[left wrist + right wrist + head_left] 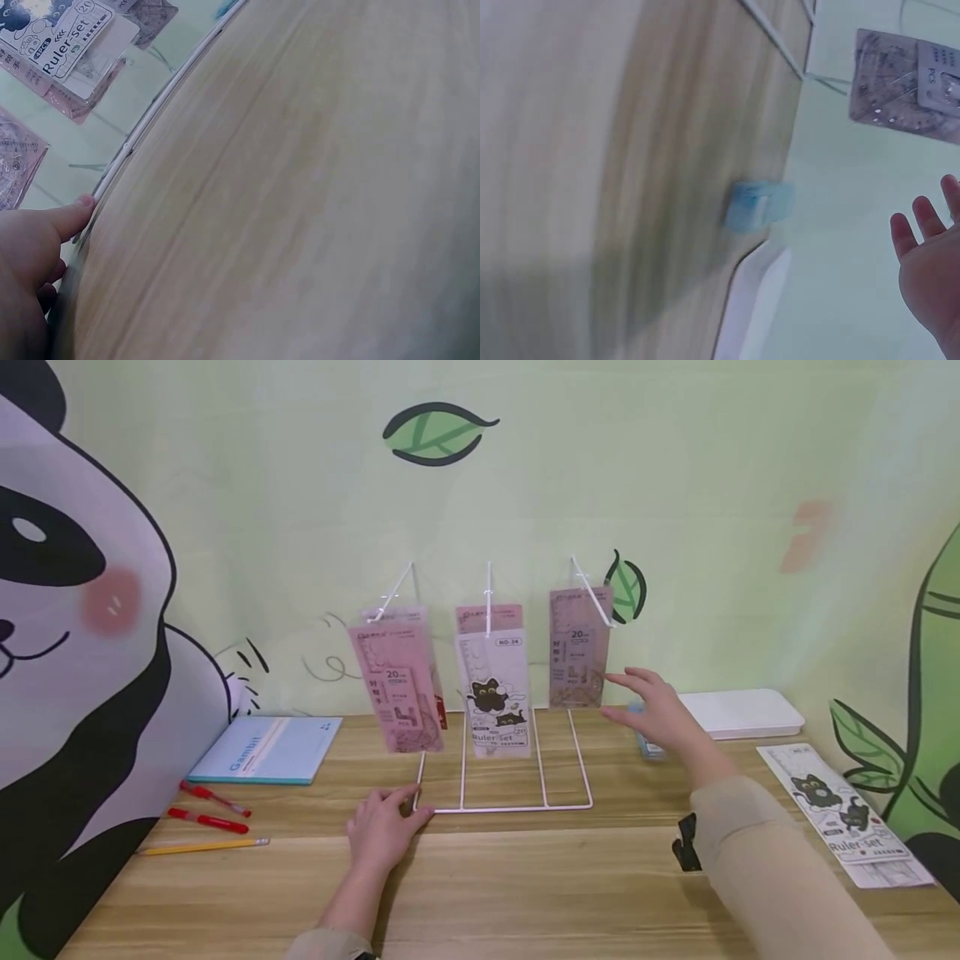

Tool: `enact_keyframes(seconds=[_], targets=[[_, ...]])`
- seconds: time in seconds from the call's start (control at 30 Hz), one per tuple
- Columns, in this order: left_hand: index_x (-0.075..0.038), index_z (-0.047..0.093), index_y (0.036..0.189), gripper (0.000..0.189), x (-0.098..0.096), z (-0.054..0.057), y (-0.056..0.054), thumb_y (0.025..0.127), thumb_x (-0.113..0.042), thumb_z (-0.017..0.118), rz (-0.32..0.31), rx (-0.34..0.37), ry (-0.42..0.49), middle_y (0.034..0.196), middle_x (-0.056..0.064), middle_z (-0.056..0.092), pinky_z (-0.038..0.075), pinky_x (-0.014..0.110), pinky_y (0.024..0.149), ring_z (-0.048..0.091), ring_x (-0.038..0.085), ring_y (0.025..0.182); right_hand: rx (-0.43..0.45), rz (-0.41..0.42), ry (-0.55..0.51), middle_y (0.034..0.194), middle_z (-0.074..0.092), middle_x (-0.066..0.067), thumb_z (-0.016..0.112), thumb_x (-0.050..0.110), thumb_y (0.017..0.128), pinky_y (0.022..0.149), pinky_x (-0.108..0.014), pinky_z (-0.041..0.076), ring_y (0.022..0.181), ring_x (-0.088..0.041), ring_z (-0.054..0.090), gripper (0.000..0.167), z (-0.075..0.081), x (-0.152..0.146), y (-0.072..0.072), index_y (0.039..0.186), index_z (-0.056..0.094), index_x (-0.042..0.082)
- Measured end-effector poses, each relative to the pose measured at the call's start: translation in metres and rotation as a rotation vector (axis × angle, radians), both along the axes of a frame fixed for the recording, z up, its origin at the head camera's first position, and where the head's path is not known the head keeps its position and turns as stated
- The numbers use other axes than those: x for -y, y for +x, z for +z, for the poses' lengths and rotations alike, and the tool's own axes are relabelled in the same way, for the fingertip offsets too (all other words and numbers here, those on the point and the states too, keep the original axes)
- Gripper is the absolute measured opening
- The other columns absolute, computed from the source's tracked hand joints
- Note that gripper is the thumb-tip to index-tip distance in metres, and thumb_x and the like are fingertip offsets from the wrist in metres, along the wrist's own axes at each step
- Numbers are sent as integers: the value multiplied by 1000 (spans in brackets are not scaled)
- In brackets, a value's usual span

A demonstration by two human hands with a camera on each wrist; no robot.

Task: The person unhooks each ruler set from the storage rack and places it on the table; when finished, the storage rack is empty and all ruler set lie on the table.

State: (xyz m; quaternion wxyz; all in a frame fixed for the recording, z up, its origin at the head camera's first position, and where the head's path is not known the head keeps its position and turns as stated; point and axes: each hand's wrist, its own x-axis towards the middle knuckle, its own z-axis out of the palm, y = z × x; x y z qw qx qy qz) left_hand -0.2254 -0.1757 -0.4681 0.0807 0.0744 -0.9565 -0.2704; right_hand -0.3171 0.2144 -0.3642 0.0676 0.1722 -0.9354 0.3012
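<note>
A white wire rack [502, 810] stands on the wooden table, with ruler-set packets hanging from its three prongs. My left hand [381, 831] holds its front left corner; in the left wrist view the thumb [75, 214] lies against the wire. On the left prong hang pink packets [397, 685]. A white cat-print packet [495, 693] hangs in front of a pink one in the middle. A single pinkish packet [579, 647] hangs on the right prong. Beside it my right hand [652, 710] is raised with fingers extended, holding nothing; the right wrist view shows a gap between them.
Right of the rack are a small blue box [756, 206], a white case [742, 714] and another cat-print ruler set [847, 818]. At left lie a blue notebook [262, 750], two red pens [208, 820] and a yellow pencil [202, 847]. A printed curtain [300, 527] hangs behind.
</note>
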Motion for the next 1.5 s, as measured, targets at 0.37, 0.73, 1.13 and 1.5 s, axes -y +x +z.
enact_keyframes(seconds=[0.37,0.73,1.13,1.5], targets=[[-24,62,124,48,1,0,1,82,-48,67,-1,-8,3,117,13,54,29,50,86,46,33,105,33,37,-59,150,16,-24,65,38,87,104,-60,17,136,-44,15,65,10,22,-17,138,44,5],[-23,63,122,47,-1,0,1,82,-47,67,-7,-21,7,115,12,54,29,50,86,47,33,103,-18,64,-68,144,25,-26,65,33,88,97,-60,31,124,-47,35,66,13,29,-14,141,38,5],[-24,62,124,48,0,-1,-1,82,-48,66,-3,-6,-2,118,13,53,28,50,86,46,33,106,-2,-6,-294,137,32,-22,62,26,91,100,-52,32,126,-39,36,57,16,16,0,138,42,0],[-24,63,123,48,0,-1,-1,83,-48,66,-4,-8,4,117,12,53,29,48,84,46,32,103,-102,-69,-335,130,28,-23,62,19,91,88,-52,44,111,-38,42,54,18,7,14,136,39,-2]])
